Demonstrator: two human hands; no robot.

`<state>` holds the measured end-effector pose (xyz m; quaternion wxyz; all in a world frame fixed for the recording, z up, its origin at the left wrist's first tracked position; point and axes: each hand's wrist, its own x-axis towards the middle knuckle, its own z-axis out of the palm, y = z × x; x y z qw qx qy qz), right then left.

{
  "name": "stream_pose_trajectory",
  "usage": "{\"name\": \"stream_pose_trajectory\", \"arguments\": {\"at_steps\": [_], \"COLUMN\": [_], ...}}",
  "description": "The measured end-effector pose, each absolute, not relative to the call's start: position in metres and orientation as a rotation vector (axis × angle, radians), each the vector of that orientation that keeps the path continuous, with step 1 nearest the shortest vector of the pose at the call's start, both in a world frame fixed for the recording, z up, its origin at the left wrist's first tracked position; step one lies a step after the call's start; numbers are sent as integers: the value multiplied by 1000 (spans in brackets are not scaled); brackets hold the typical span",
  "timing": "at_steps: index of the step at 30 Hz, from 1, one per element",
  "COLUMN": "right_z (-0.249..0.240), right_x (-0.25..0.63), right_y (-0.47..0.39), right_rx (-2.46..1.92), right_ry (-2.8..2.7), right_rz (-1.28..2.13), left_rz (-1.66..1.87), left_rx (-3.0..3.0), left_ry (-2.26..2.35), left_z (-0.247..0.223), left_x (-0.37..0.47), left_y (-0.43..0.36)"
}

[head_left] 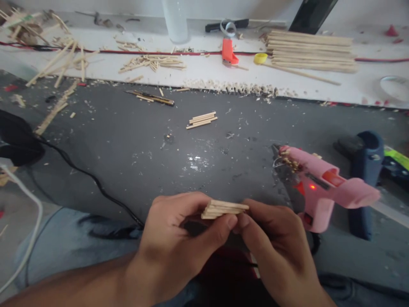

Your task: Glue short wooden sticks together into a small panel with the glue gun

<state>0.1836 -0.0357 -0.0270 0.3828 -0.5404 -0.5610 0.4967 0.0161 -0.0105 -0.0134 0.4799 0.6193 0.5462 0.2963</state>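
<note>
Near the table's front edge, my left hand (182, 238) is closed on a small bundle of short wooden sticks (220, 209), its thumb pressed along the near side. The sticks lie side by side in a slanted stack. My right hand (275, 247) pinches at the bundle's right end; its fingertips hide that end in part. Farther back on the grey table lies a group of several cut sticks (202, 120). To the right of my hands rests a pink glue gun (322, 183), its red light lit and its nozzle pointing left.
A craft knife (151, 98) lies at the back. On the white ledge are short stick pieces (151, 62), long sticks (313, 51) and an orange piece (228, 52). A blue-handled tool (364, 183) lies behind the glue gun. A black cable (92, 172) crosses the left side.
</note>
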Motion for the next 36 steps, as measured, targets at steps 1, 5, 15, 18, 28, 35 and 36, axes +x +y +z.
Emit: {"name": "stream_pose_trajectory", "arguments": {"at_steps": [1,5,15,18,28,35,36], "right_z": [-27,-27,-16,-16,-28,-31,-31], "right_x": [183,179,171,171,178,184,184], "right_y": [-36,-41,-46,-45,-48,-46,-46], "right_rx": [-1385,-1459,-1663,-1671,-1596,-1429,-1424], "right_ry": [-1410,-1320,-1197,-1216,-1430,-1519,-1513], "right_rz": [1275,1265,1314,1289,1116,1073,1096], "left_rz": [715,737,664,647,715,717,718], "left_rx": [1509,1525,1369,1380,917,760,760], "left_ry": [1336,1364,1347,1371,1179,1092,1094], "left_z": [-14,-14,-14,-15,-19,-19,-19], "left_x": [16,18,16,17,16,13,13], "left_y": [-10,-10,-15,-15,-15,-16,-16]}}
